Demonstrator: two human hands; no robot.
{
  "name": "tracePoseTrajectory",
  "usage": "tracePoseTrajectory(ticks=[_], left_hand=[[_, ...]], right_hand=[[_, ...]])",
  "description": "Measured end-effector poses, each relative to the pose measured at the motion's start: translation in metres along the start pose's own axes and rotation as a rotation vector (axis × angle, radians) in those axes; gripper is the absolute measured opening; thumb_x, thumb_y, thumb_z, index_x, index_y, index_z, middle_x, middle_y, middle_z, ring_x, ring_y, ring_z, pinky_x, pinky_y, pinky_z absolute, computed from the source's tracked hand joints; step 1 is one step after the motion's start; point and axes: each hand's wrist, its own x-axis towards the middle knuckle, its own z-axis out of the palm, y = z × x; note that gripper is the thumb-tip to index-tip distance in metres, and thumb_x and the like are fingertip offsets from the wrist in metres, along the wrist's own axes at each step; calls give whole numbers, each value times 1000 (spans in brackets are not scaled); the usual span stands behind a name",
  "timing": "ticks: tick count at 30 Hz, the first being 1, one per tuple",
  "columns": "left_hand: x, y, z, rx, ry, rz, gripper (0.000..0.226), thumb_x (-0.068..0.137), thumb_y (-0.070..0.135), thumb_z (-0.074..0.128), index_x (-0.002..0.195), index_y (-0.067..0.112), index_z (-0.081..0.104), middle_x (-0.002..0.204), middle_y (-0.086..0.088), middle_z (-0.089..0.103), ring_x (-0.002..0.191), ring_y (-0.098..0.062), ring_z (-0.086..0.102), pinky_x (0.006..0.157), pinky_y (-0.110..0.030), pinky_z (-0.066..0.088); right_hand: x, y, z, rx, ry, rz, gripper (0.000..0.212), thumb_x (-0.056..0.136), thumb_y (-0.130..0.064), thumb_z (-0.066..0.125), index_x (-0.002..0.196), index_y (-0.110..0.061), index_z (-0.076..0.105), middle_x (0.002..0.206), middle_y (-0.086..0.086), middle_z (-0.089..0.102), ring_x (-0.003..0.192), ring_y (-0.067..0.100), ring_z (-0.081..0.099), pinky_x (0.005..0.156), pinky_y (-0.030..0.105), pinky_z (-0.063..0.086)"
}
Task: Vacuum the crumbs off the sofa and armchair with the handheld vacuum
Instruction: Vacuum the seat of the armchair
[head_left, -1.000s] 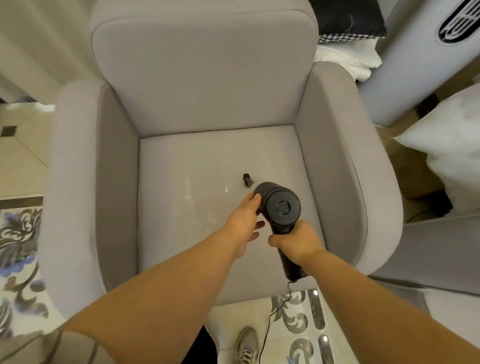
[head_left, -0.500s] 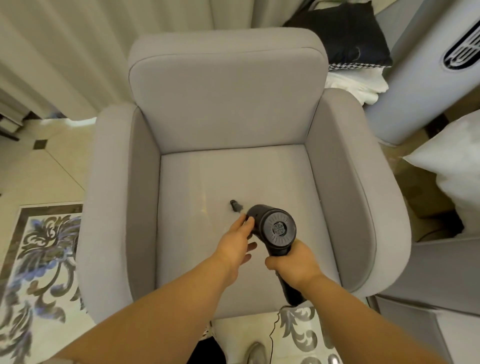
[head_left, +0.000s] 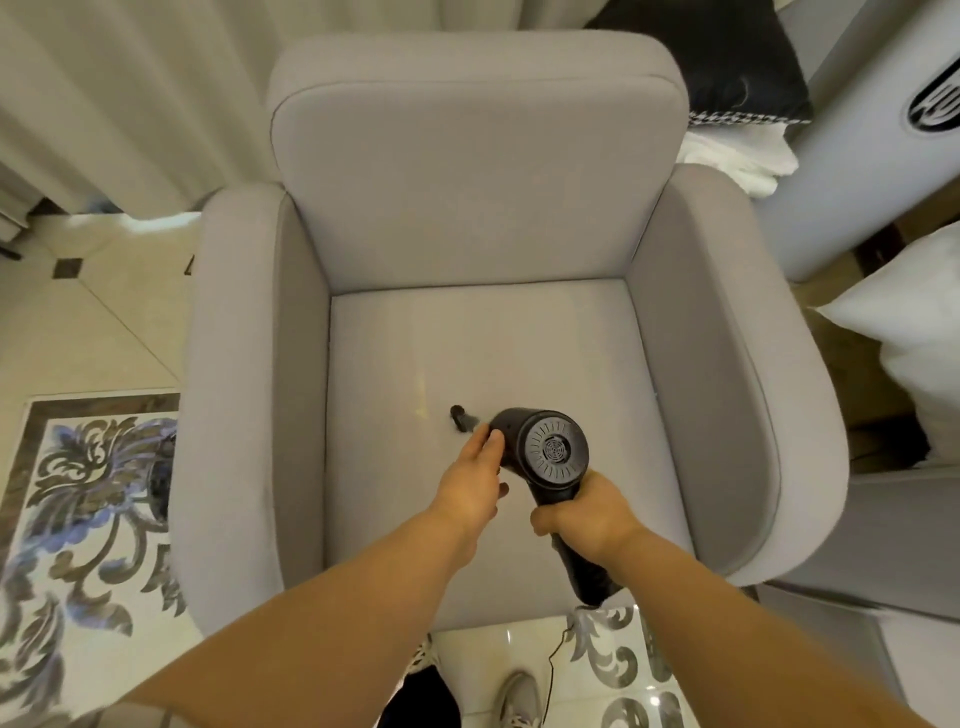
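Note:
A grey armchair (head_left: 483, 208) fills the middle of the view. Above the front of its seat is a black handheld vacuum (head_left: 545, 452), its round vented back facing me and its narrow nozzle (head_left: 460, 418) pointing down-left at the cushion. My right hand (head_left: 587, 519) grips the vacuum's handle, which runs down past the seat's front edge. My left hand (head_left: 470, 480) rests on the left side of the vacuum's body with fingers fairly straight. Faint pale streaks lie on the seat left of the nozzle; I cannot make out single crumbs.
White curtains (head_left: 130, 93) hang behind the chair on the left. A black cushion (head_left: 727, 62) and white linen (head_left: 737, 156) sit behind the right arm, with a white appliance (head_left: 872, 130) and a white pillow (head_left: 904, 332) further right. A thin cord (head_left: 553, 670) trails over the patterned floor.
The view has pulled back and shifted, so the whole armchair shows now. Both hands keep the same hold on the vacuum, whose nozzle stays over the front middle of the seat.

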Motion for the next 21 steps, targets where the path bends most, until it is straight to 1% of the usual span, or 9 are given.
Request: tracePoseTrajectory(ticks=[3, 6, 8, 11, 14, 16, 18, 21], left_hand=[[-11, 3, -7, 2, -15, 10, 51, 99, 48, 38, 147, 38, 27, 142, 1, 47, 104, -18, 57, 97, -36, 41], [-11, 16, -8, 40, -68, 56, 49, 99, 46, 40, 146, 40, 29, 143, 2, 46, 107, -16, 55, 96, -32, 41], [-7, 22, -4, 62, -111, 69, 48, 99, 45, 41, 146, 39, 31, 144, 3, 45, 106, -15, 54, 100, -33, 40], [-3, 15, -2, 66, -136, 64, 48, 100, 44, 38, 147, 39, 29, 145, 3, 44, 105, -15, 54, 104, -36, 39], [-6, -1, -6, 73, -121, 45, 48, 100, 45, 36, 147, 40, 26, 146, 2, 43, 108, -17, 53, 106, -38, 38], [-10, -10, -12, 79, -108, 38, 49, 100, 44, 36, 148, 39, 25, 146, 2, 43, 110, -18, 53, 104, -35, 39], [-15, -17, -18, 83, -96, 40, 49, 100, 44, 36, 147, 39, 26, 145, 1, 44, 109, -17, 53, 102, -34, 39], [-27, -26, -22, 91, -75, 46, 50, 100, 46, 37, 148, 39, 25, 144, 0, 45, 113, -19, 53, 107, -39, 37]], right_hand=[[-9, -4, 4, 16, 31, -25, 31, 64, -10, 75, 92, -18, 64, 79, 6, 67, 82, 31, 66, 81, 44, 59], [-8, -10, 2, 53, 126, -40, 27, 68, -7, 75, 91, -16, 63, 82, 10, 68, 83, 32, 67, 78, 44, 58], [-2, -12, -1, 72, 172, -32, 29, 69, -7, 75, 94, -15, 62, 85, 11, 69, 84, 33, 67, 78, 43, 58], [2, -7, 5, 74, 143, 12, 35, 68, -7, 76, 99, -15, 61, 89, 13, 69, 87, 36, 67, 82, 46, 58], [-5, 6, 17, 76, 109, 45, 33, 69, -5, 77, 94, -19, 59, 90, 14, 68, 90, 36, 67, 85, 47, 57], [-11, 12, 25, 81, 92, 43, 34, 68, -5, 77, 95, -18, 60, 90, 13, 68, 90, 36, 67, 85, 47, 58], [-16, 17, 31, 85, 78, 37, 32, 68, -5, 76, 94, -16, 61, 86, 13, 68, 86, 35, 67, 83, 46, 58], [-26, 22, 33, 90, 38, 17, 25, 69, -3, 74, 89, -12, 62, 76, 12, 66, 73, 31, 64, 77, 43, 57]])
